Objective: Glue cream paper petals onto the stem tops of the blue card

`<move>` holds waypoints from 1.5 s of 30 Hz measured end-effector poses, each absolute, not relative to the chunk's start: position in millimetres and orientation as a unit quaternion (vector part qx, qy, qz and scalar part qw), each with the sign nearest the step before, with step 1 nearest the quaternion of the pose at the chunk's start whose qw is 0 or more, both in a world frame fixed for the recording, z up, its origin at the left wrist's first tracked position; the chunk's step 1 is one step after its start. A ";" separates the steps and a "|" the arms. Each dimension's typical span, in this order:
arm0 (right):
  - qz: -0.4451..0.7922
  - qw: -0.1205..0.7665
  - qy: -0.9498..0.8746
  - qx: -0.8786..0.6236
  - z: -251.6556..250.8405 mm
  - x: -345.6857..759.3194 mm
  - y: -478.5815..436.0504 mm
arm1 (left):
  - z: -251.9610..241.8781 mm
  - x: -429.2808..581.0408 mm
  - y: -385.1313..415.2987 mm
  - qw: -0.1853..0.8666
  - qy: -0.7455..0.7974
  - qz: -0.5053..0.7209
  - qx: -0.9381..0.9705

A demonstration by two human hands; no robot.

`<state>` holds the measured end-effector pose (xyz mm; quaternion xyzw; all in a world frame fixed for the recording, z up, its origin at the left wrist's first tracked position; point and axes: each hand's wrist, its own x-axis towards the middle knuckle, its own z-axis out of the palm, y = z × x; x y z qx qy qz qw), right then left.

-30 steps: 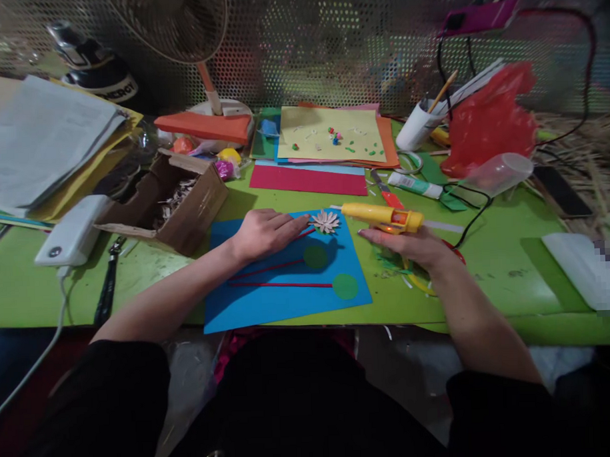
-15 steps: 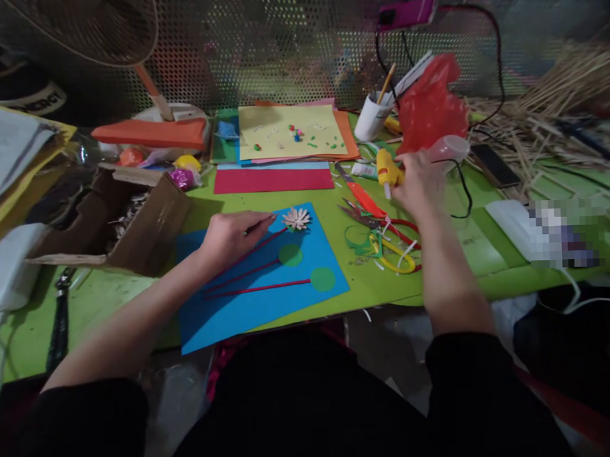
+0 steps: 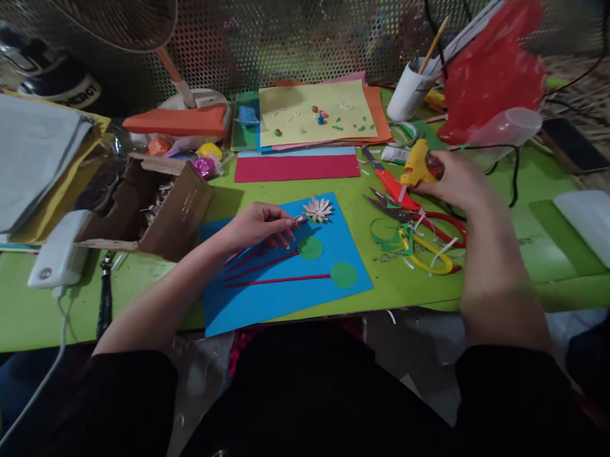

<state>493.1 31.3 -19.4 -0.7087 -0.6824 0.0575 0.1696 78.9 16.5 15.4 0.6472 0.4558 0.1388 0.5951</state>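
Note:
My right hand (image 3: 458,180) is wrapped round a yellow hot glue gun (image 3: 415,164), its nozzle tilted down over an orange cutter (image 3: 398,190). My left hand (image 3: 262,224) hovers over a blue sheet (image 3: 282,308), thumb and fingertips pinched together; whatever is between them is too small to make out. Just beyond those fingertips a pale, many-petalled flower (image 3: 318,210) lies on the sheet. Below it are a green paper circle (image 3: 310,247) and another green circle (image 3: 343,275), with thin red stems (image 3: 281,280) running left from them.
Scissors with red handles (image 3: 440,227) and yellow-handled scissors (image 3: 431,261) lie right of the sheet among green scraps. Behind are a crimson strip (image 3: 297,168) and a cream sheet (image 3: 315,95) with tiny pieces. A cardboard box (image 3: 177,216) stands left, a white cup (image 3: 410,91) back right.
My view has shifted. The left hand's fingers have drawn into a pinch near the flower. The right hand has brought the glue gun nearer, over the cutter.

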 end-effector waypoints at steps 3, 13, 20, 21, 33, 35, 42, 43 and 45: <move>0.038 0.170 -0.691 -0.702 2.8 486.7 16.1 | 17.1 81.7 16.5 0.624 0.470 0.109 0.614; 0.286 0.321 -0.706 -0.563 7.0 370.6 -0.6 | 11.5 91.5 14.5 0.693 0.464 0.085 0.545; 0.334 0.261 -0.713 -0.558 -19.4 352.2 32.1 | 14.0 89.8 14.1 0.710 0.436 0.078 0.548; 0.341 0.264 -0.702 -0.567 -20.3 350.5 36.3 | 13.8 89.3 14.9 0.712 0.437 0.076 0.545; 0.518 0.273 -0.552 -0.593 -9.4 334.5 43.7 | 14.2 84.7 14.6 0.724 0.419 0.061 0.545; 0.519 0.270 -0.540 -0.605 -6.9 334.3 39.1 | 18.3 84.7 15.1 0.719 0.429 0.066 0.542; 0.540 0.256 -0.479 -0.643 -5.5 343.4 16.6 | 24.0 74.4 17.7 0.680 0.432 0.082 0.587; 0.542 0.254 -0.475 -0.645 -4.7 346.1 14.0 | 23.2 73.0 17.4 0.678 0.428 0.082 0.592; 0.537 0.254 -0.477 -0.648 -2.4 352.0 10.4 | 21.8 71.7 16.1 0.672 0.422 0.080 0.603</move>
